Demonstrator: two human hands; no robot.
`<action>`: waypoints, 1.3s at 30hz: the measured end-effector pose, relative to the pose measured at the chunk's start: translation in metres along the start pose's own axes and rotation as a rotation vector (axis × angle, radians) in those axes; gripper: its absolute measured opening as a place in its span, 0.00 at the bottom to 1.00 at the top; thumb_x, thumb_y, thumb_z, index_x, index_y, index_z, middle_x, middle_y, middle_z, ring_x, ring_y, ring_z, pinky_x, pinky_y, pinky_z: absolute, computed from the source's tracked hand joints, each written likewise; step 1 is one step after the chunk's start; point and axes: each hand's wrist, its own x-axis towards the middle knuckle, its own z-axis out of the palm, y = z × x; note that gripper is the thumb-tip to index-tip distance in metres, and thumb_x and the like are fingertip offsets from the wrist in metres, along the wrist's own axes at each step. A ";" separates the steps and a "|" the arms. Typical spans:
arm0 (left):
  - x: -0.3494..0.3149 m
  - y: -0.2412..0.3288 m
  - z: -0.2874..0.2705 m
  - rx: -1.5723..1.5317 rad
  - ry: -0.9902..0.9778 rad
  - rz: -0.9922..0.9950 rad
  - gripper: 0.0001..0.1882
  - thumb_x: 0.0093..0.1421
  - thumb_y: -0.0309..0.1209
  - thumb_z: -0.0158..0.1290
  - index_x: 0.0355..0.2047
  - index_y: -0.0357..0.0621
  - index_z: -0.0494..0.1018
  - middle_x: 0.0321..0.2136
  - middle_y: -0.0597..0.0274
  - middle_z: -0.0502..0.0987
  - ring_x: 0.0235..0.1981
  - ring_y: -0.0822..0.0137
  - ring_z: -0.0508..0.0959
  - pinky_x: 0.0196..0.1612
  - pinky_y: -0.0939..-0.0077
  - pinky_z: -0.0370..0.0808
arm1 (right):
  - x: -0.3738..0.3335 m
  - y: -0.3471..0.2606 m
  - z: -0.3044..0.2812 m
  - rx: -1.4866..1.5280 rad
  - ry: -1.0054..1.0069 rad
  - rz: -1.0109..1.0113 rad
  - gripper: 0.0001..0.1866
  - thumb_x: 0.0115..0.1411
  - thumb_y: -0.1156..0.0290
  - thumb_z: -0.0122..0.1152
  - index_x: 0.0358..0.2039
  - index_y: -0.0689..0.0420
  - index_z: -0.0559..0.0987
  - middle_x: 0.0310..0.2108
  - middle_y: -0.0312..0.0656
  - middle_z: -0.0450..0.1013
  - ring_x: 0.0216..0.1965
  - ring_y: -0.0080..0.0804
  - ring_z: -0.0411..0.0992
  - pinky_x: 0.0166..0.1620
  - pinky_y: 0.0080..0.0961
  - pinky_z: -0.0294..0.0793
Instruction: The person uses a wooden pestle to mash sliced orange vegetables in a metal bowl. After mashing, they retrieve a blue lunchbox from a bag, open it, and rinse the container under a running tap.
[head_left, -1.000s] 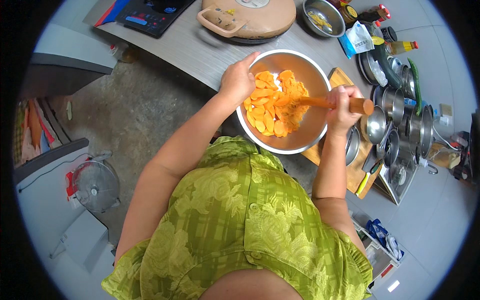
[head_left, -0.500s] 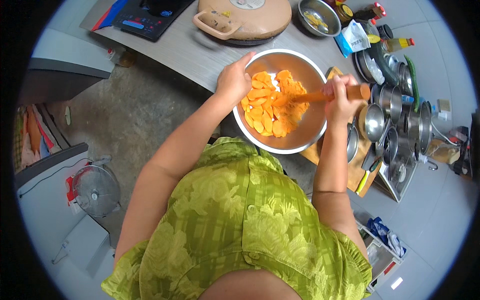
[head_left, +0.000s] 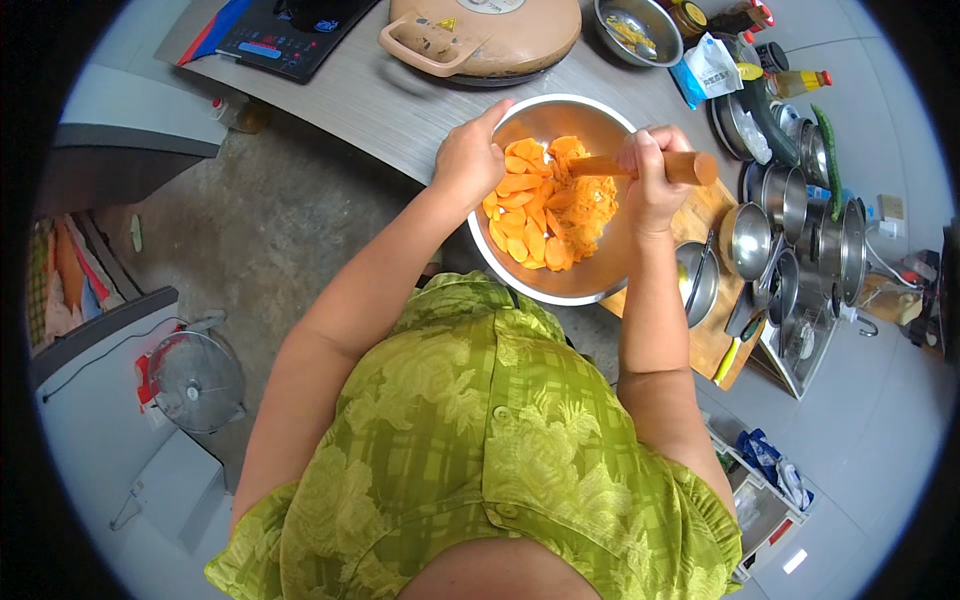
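Note:
A wide steel mixing bowl (head_left: 606,278) is held at its left rim by my left hand (head_left: 470,158), thumb along the edge and fingers out of sight on the outer side. Soft orange vegetable slices (head_left: 516,205) fill the bowl's left part. Beside them, on the right, lies a heap of orange mash (head_left: 585,212). My right hand (head_left: 652,182) is wrapped round a plain wooden rolling pin (head_left: 690,168), slanted over the bowl. The pin's far end reaches the food near the top of the heap.
Behind the bowl stands a beige electric griddle (head_left: 485,40), with a black induction cooker (head_left: 295,40) to its left. A small steel bowl (head_left: 640,35) sits at the back. Rightward are a cutting board (head_left: 705,215), a yellow-handled knife (head_left: 727,362) and several pots (head_left: 783,200).
My right hand and the rolling pin have moved left and up, and the pin's working end has shifted toward the bowl's far side. My left hand stays on the rim.

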 end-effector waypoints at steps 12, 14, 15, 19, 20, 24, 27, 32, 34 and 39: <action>0.001 0.000 -0.001 0.023 -0.025 -0.002 0.30 0.49 0.19 0.47 0.55 0.50 0.67 0.32 0.44 0.77 0.35 0.47 0.77 0.40 0.57 0.74 | 0.007 -0.003 0.016 0.049 -0.083 0.062 0.07 0.56 0.78 0.56 0.22 0.58 0.70 0.16 0.33 0.67 0.18 0.20 0.68 0.24 0.18 0.68; 0.000 0.002 -0.003 0.043 -0.043 -0.018 0.30 0.50 0.19 0.47 0.55 0.50 0.67 0.32 0.44 0.77 0.35 0.47 0.77 0.40 0.57 0.73 | 0.008 0.000 0.016 0.032 -0.116 0.087 0.07 0.56 0.77 0.57 0.22 0.58 0.70 0.16 0.33 0.67 0.18 0.20 0.68 0.24 0.18 0.68; 0.001 0.004 -0.004 0.056 -0.050 -0.027 0.30 0.50 0.19 0.47 0.55 0.50 0.67 0.32 0.45 0.77 0.35 0.47 0.77 0.40 0.57 0.73 | 0.010 -0.005 0.016 0.044 -0.106 0.089 0.07 0.56 0.78 0.57 0.22 0.58 0.70 0.16 0.33 0.67 0.18 0.20 0.68 0.24 0.18 0.68; 0.000 -0.002 0.000 0.067 -0.015 0.002 0.30 0.50 0.19 0.47 0.56 0.50 0.66 0.32 0.44 0.77 0.35 0.47 0.77 0.40 0.56 0.73 | 0.025 -0.048 0.014 0.294 -0.081 -0.081 0.08 0.57 0.79 0.53 0.21 0.58 0.69 0.16 0.36 0.68 0.17 0.23 0.68 0.23 0.21 0.68; 0.002 -0.001 0.000 0.063 -0.015 0.001 0.30 0.50 0.19 0.47 0.56 0.50 0.66 0.32 0.44 0.77 0.36 0.47 0.77 0.41 0.56 0.73 | 0.031 -0.054 0.011 0.323 -0.139 -0.088 0.08 0.57 0.78 0.52 0.22 0.58 0.69 0.16 0.37 0.68 0.17 0.23 0.68 0.23 0.21 0.69; -0.001 0.008 -0.007 0.060 -0.062 -0.033 0.30 0.50 0.18 0.47 0.56 0.49 0.66 0.32 0.44 0.77 0.36 0.47 0.77 0.41 0.57 0.73 | 0.011 -0.010 0.029 0.097 -0.094 0.094 0.10 0.55 0.76 0.57 0.19 0.58 0.69 0.16 0.36 0.67 0.17 0.23 0.68 0.24 0.20 0.69; -0.004 0.007 -0.007 0.052 -0.069 -0.027 0.30 0.50 0.18 0.47 0.56 0.49 0.66 0.32 0.44 0.77 0.36 0.47 0.77 0.41 0.57 0.73 | 0.013 -0.009 0.027 0.042 -0.075 0.128 0.11 0.55 0.76 0.58 0.18 0.58 0.69 0.15 0.34 0.67 0.16 0.21 0.68 0.22 0.19 0.69; 0.001 0.006 -0.006 0.102 -0.038 0.007 0.31 0.50 0.18 0.47 0.56 0.50 0.66 0.32 0.45 0.77 0.36 0.47 0.77 0.41 0.58 0.74 | 0.026 -0.051 0.021 0.219 -0.064 -0.075 0.08 0.57 0.78 0.54 0.22 0.58 0.67 0.16 0.38 0.67 0.17 0.23 0.65 0.24 0.21 0.70; -0.002 0.003 -0.006 0.084 -0.062 -0.029 0.31 0.49 0.18 0.47 0.56 0.50 0.65 0.32 0.45 0.77 0.36 0.48 0.77 0.41 0.58 0.74 | 0.025 -0.049 0.021 0.212 -0.076 -0.097 0.08 0.57 0.78 0.53 0.22 0.58 0.67 0.16 0.38 0.67 0.17 0.23 0.66 0.24 0.22 0.70; -0.001 0.004 -0.005 0.079 -0.043 -0.005 0.31 0.49 0.19 0.48 0.56 0.50 0.66 0.32 0.46 0.78 0.36 0.48 0.77 0.42 0.58 0.73 | 0.020 0.008 0.022 0.023 -0.015 0.039 0.12 0.53 0.77 0.60 0.16 0.58 0.68 0.15 0.33 0.67 0.17 0.19 0.65 0.23 0.18 0.67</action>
